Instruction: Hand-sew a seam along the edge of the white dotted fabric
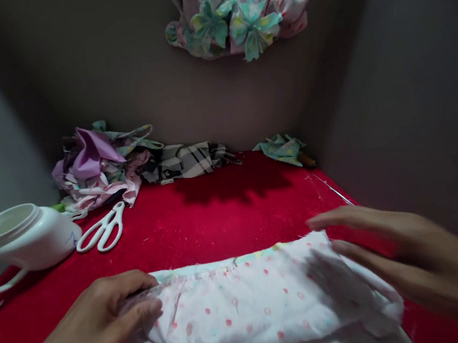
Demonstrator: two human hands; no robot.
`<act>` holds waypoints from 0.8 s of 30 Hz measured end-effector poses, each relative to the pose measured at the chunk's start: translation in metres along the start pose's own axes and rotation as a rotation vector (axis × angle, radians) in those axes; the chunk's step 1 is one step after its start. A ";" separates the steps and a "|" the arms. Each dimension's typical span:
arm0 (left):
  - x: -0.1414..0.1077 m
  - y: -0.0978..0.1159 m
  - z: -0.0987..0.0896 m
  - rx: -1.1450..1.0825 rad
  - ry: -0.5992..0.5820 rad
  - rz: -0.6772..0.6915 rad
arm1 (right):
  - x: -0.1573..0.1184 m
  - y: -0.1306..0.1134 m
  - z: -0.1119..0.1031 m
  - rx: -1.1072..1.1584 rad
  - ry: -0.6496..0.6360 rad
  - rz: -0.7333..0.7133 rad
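On the red felt table (218,218), near edge: dotted white cloth (248,315) lying folded, red dots, pale gathered seam along the far side. Left hand (100,318) clamped on the cloth's left part, fingers curled, pinching a fold. Right hand (395,251) open, fingers (344,215) spread apart over the cloth's right end; contact unclear. Left of the cloth: white scissors (101,229), blades closed, beside a white jar (22,238) lying on its side. Far edge: scrap pile (93,167), plaid cloth (188,161), teal scrap (281,150). Thin metal pin (332,189) near the right edge. Fabric flowers (210,25) on a dotted garment hang on the back wall.
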State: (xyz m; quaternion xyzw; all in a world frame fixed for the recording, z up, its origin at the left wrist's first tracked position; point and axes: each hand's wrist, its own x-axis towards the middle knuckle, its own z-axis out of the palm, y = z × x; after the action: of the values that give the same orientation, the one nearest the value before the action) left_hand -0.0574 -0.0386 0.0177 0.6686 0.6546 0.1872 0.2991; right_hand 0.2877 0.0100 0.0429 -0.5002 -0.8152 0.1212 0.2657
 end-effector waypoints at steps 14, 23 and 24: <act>0.008 -0.016 0.015 -0.087 0.064 0.028 | 0.015 0.007 0.082 -0.116 0.004 -0.317; 0.005 -0.034 0.030 0.053 0.174 0.065 | 0.015 0.016 0.094 -0.282 0.105 -0.301; 0.004 -0.038 0.031 0.091 0.174 0.071 | 0.015 0.017 0.097 -0.261 0.073 -0.275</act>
State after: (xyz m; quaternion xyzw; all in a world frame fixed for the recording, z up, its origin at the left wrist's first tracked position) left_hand -0.0661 -0.0405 -0.0303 0.6855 0.6618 0.2250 0.2038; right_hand 0.2417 0.0382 -0.0404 -0.4181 -0.8745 -0.0412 0.2423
